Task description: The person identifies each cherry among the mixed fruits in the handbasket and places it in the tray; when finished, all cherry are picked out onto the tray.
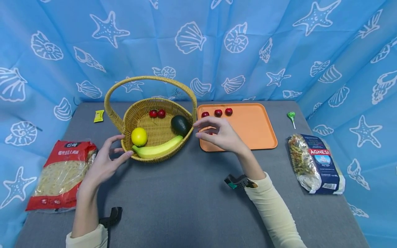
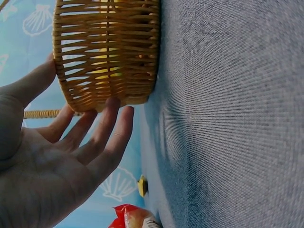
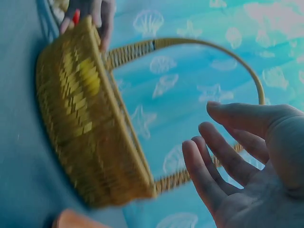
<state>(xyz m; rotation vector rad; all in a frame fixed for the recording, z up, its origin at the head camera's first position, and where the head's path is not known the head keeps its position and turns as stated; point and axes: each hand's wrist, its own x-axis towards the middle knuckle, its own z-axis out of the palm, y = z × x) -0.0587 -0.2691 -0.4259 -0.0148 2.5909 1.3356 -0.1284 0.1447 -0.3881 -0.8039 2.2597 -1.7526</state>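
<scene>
A wicker basket (image 1: 155, 131) with a tall arched handle holds a yellow lemon-like fruit (image 1: 139, 137), a banana (image 1: 159, 148), an avocado (image 1: 181, 125) and two cherries (image 1: 157, 113). My left hand (image 1: 107, 162) is at the basket's left end, thumb near the rim and fingers spread along the woven side; in the left wrist view the fingertips (image 2: 113, 104) touch the weave. Beside the right rim, over the orange tray's left part, my right hand (image 1: 221, 134) has loosely bent fingers and holds nothing. The right wrist view shows this hand apart from the basket wall.
The orange tray (image 1: 251, 127) carries several cherries (image 1: 218, 113), one partly hidden by my right hand. A red pasta bag (image 1: 62, 175) and yellow wrapped candy (image 1: 99, 116) lie left. At right are a green lollipop (image 1: 291, 117) and a blue pasta bag (image 1: 316, 163). A curtain (image 1: 198, 69) hangs behind.
</scene>
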